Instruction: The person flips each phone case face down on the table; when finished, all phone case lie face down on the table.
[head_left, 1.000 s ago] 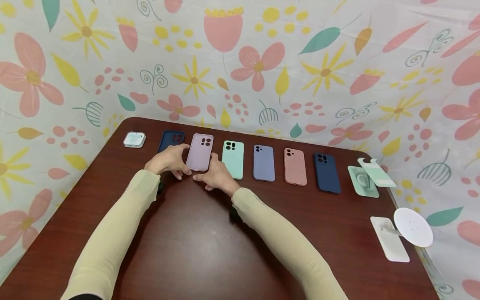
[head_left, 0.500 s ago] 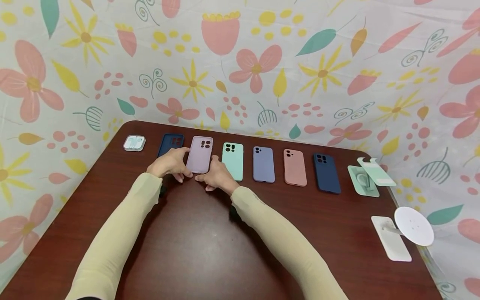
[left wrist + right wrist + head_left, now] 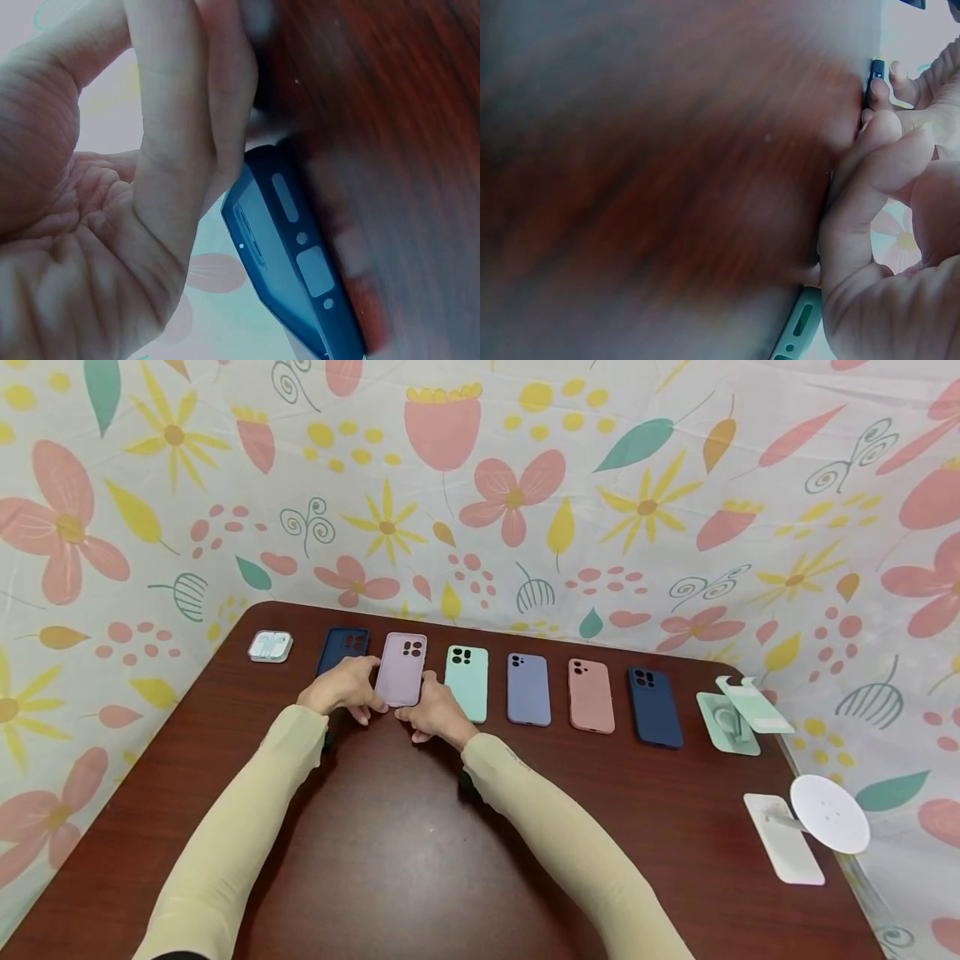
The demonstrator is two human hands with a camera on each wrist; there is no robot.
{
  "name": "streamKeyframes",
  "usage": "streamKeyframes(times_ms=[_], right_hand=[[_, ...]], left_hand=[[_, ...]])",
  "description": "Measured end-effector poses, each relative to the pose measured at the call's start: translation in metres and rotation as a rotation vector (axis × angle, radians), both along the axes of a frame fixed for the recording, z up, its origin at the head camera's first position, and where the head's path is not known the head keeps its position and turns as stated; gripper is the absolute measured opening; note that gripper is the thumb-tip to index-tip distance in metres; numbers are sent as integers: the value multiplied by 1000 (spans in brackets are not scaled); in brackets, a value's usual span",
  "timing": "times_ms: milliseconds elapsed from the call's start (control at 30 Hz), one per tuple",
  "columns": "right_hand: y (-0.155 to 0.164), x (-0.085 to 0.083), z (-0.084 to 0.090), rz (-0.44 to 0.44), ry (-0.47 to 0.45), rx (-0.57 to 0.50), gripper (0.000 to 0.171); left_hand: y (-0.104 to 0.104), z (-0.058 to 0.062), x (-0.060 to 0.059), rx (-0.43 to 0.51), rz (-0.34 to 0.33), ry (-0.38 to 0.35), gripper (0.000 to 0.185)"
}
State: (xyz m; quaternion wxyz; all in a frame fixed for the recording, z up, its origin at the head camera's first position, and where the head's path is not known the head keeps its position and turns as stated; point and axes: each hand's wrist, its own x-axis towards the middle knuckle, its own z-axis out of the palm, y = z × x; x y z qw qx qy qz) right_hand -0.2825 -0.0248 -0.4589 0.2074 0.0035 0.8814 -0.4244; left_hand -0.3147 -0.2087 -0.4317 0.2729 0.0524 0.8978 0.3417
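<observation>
A lilac phone case [image 3: 401, 670] lies near the back of the dark wooden table, its camera cutouts at the upper right. My left hand [image 3: 345, 685] holds its left side and lower left corner, thumb by the bottom edge. From the other side, my right hand [image 3: 435, 710] grips the lower right corner, with the thumb below the bottom edge. A dark blue phone case [image 3: 342, 652] lies behind the left hand, partly covered; its port end shows beside that hand's fingers in the left wrist view. Right of the right hand lies a mint phone case [image 3: 467, 683].
Farther right in the row lie a periwinkle case [image 3: 528, 689], a pink case [image 3: 591, 695] and another navy case [image 3: 655, 706]. A clear box with earphones [image 3: 270, 646] sits at the left. Green [image 3: 727, 727] and white [image 3: 783, 839] stands occupy the right edge.
The camera view has tilted slightly. My right thumb has shifted a little to the right along the lilac case's bottom edge; the case and left hand stay almost as they were.
</observation>
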Motion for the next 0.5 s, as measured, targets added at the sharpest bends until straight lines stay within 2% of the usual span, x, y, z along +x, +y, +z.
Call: streamKeyframes(times_ms=[500], right_hand=[[1,4,1,2,12,-21,77]], left_hand=[[2,3,4,-67,-27,29,93]])
